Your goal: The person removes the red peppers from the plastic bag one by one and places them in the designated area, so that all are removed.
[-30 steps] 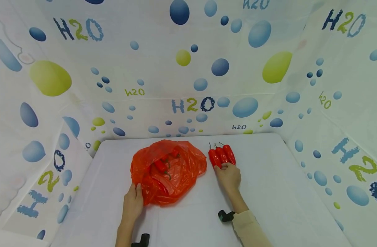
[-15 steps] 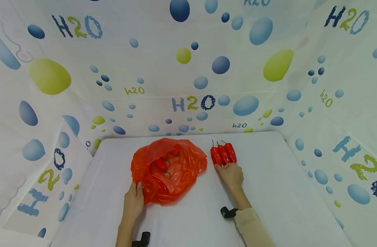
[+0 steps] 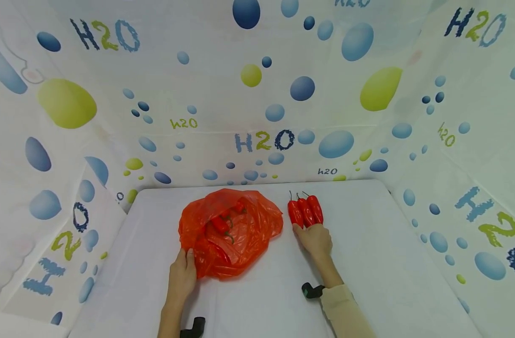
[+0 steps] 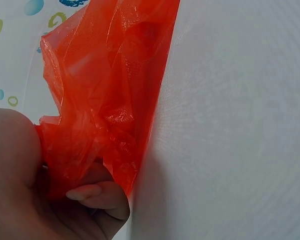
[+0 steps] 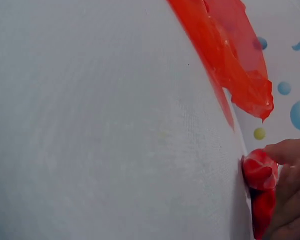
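Observation:
In the head view a thin red plastic bag (image 3: 257, 253) lies on the table with its mouth toward me. Several red chili peppers (image 3: 219, 225) with green stems show inside it. My left hand (image 3: 183, 272) grips the bag's near left edge; in the left wrist view the gathered film (image 4: 79, 150) runs between thumb and curled fingers. To the right of the bag, three glossy red chili peppers (image 3: 305, 210) lie side by side, stems pointing away. Curled fingers and thumb of my right hand (image 3: 316, 239) hold their near ends, which the hand partly hides.
A white cloth covers the table (image 3: 257, 310). Behind and at both sides hangs a white curtain (image 3: 215, 89) printed with blue and green drops and H2O lettering. Dark wrist cameras (image 3: 312, 291) sit on both wrists.
My right hand and the three chili peppers have shifted slightly right and away from the bag. The view has tilted a little. My left hand keeps its grip on the bag.

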Motion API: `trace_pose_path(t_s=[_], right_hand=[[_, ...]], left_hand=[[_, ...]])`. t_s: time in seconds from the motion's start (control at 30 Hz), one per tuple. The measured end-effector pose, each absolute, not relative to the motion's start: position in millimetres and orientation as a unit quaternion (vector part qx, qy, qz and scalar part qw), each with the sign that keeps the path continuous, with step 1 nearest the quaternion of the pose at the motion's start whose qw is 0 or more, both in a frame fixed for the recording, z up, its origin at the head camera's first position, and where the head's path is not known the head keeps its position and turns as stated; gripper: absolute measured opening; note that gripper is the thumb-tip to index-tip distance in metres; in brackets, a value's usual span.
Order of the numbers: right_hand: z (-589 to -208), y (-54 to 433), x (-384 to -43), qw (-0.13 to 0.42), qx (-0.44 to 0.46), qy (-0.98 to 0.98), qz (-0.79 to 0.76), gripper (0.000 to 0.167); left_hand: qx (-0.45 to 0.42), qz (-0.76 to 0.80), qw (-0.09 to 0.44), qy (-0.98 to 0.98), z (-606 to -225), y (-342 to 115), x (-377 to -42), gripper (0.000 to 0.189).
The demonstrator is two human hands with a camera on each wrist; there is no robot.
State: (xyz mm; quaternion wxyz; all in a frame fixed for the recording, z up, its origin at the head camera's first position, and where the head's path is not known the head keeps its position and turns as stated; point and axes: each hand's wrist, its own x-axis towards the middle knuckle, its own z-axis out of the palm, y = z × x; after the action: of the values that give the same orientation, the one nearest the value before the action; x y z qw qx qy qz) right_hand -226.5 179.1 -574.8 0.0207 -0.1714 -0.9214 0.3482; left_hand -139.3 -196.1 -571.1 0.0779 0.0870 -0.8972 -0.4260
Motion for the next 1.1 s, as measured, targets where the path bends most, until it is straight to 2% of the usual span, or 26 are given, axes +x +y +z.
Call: trace_pose_path(t_s=[0.2,0.63,0.83,1.1], right_hand=[[-565.6,178.5,-224.2,0.085,-0.140,-0.922,0.352,0.056],[-544.3,171.5,-223.7,0.114,-0.077,-0.909,0.394,0.044],[-532.2,155.0,-217.8,0.105,-0.029,-0.897,0.429,0.027],[-524.2,121.3,-208.6,0.068,0.051,-0.881,0.465,0.018]], left_hand=[[0.090,-0.425,0.078,-0.897,-571.4,-195.3,-139.5,0.029],[0.088,-0.422,0.076,-0.899,-573.0,-196.1,-139.4,0.030],[0.087,-0.425,0.073,-0.898,-574.0,-195.8,-140.0,0.031],[0.088,-0.431,0.068,-0.896,-572.1,-196.8,-139.5,0.034]])
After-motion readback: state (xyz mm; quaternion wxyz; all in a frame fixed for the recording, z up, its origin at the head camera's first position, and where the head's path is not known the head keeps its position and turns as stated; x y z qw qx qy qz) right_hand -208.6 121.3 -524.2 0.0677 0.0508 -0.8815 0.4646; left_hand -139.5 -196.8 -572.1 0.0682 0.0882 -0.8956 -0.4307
